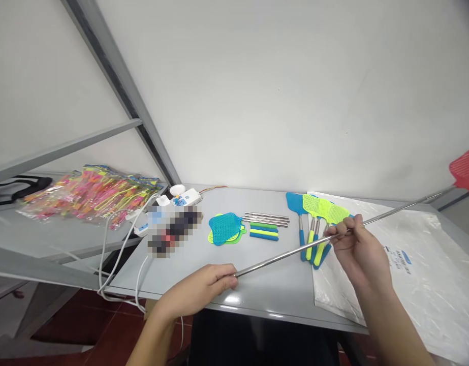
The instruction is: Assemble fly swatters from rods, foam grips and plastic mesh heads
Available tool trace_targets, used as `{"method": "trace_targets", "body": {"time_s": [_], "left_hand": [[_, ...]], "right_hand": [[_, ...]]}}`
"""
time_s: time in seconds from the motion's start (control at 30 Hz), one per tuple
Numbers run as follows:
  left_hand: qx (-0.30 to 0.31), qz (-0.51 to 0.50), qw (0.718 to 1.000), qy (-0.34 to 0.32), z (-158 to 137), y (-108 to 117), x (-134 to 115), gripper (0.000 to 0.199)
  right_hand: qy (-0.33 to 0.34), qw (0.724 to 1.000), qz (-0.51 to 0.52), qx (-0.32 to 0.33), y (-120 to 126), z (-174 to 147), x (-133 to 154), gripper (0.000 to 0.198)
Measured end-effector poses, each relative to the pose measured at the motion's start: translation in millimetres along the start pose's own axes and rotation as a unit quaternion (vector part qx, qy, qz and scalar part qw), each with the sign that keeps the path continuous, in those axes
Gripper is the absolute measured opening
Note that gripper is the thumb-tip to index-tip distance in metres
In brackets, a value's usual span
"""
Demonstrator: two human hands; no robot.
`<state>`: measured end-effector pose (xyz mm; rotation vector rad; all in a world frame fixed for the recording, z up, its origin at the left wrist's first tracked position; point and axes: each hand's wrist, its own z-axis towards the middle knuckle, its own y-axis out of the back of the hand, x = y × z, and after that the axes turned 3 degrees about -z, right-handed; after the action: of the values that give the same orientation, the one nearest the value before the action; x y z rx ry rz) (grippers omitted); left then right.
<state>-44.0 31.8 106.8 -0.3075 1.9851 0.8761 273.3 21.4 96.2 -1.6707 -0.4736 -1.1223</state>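
A fly swatter (283, 255) with a long, drawn-out metal rod slants across the table in both hands. Its red head is at the far right, partly cut off by the picture's edge. My left hand (201, 290) is closed round the rod's lower end and hides whatever is inside the fist. Farther up, my right hand (366, 249) pinches the rod between thumb and fingers. Behind the rod lie loose swatter heads (224, 229), bare metal rods (267, 218) and coloured handle sleeves (263, 232). Several whole swatters (310, 229) with blue and yellow heads lie beside my right hand.
A white plastic bag (428, 264) with a label covers the table's right side. On the left are a power strip (190, 197), white cables (122, 246) and a blurred-out item (175, 234). Packed colourful goods (100, 190) lie behind a grey metal frame (116, 66).
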Motion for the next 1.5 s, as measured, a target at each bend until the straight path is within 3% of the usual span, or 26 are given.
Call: {"method": "trace_targets", "body": {"time_s": [0.13, 0.3, 0.5, 0.57, 0.7, 0.77, 0.9, 0.97, 1.1, 1.2, 1.27, 1.33, 1.4, 1.5], "left_hand": [[-0.034, 0.022, 0.999, 0.014, -11.5, 7.6, 6.7, 0.032], [-0.099, 0.035, 0.993, 0.054, -26.1, 18.9, 23.1, 0.035], [-0.13, 0.03, 0.99, 0.041, -31.3, 31.6, 34.1, 0.039], [-0.141, 0.033, 0.989, 0.024, -27.6, 31.9, 28.2, 0.039], [-0.18, 0.041, 0.983, -0.022, -9.7, 15.9, -0.3, 0.034], [-0.152, 0.033, 0.986, -0.059, 1.4, 2.7, -14.2, 0.032], [-0.15, 0.006, 0.987, -0.054, 7.8, -11.8, -18.4, 0.035], [-0.159, -0.005, 0.986, -0.041, 0.7, -9.3, -9.3, 0.036], [-0.169, -0.004, 0.985, -0.024, -16.8, 2.3, 12.0, 0.033], [-0.167, -0.005, 0.986, -0.021, -19.2, 3.8, 15.6, 0.033], [-0.172, -0.01, 0.985, -0.025, -14.9, -1.1, 9.5, 0.034], [-0.17, -0.018, 0.985, -0.035, -7.8, -9.6, -1.3, 0.035], [-0.157, -0.03, 0.986, -0.05, -1.0, -18.8, -12.2, 0.036], [-0.132, -0.062, 0.988, -0.059, 1.9, -26.5, -18.5, 0.035]], "right_hand": [[-0.026, 0.999, 0.039, 0.029, 1.1, 8.5, 8.9, 0.031], [-0.006, 0.995, 0.098, 0.006, 3.2, 6.6, 4.8, 0.027], [0.043, 0.995, 0.086, 0.01, -6.6, 5.0, -5.2, 0.029], [0.04, 0.997, 0.06, 0.033, -19.5, -2.5, -18.0, 0.029], [-0.041, 0.989, 0.023, 0.142, -54.2, -39.9, -60.3, 0.031], [-0.089, 0.974, 0.018, 0.209, -68.6, -61.3, -79.6, 0.033], [-0.103, 0.967, -0.02, 0.233, -69.5, -67.1, -81.2, 0.041], [-0.087, 0.974, -0.01, 0.211, -55.9, -47.4, -62.5, 0.049], [-0.001, 0.999, 0.053, 0.003, -25.7, 0.0, -18.4, 0.035], [0.027, 0.996, 0.065, -0.048, -22.9, 9.2, -9.1, 0.038], [0.042, 0.997, 0.056, -0.022, -33.6, -3.6, -20.1, 0.038], [0.027, 0.998, 0.033, 0.051, -49.9, -27.7, -40.7, 0.037], [-0.049, 0.985, 0.005, 0.164, -64.6, -54.8, -62.8, 0.039], [-0.112, 0.965, -0.004, 0.236, -70.5, -80.4, -81.1, 0.039]]}}
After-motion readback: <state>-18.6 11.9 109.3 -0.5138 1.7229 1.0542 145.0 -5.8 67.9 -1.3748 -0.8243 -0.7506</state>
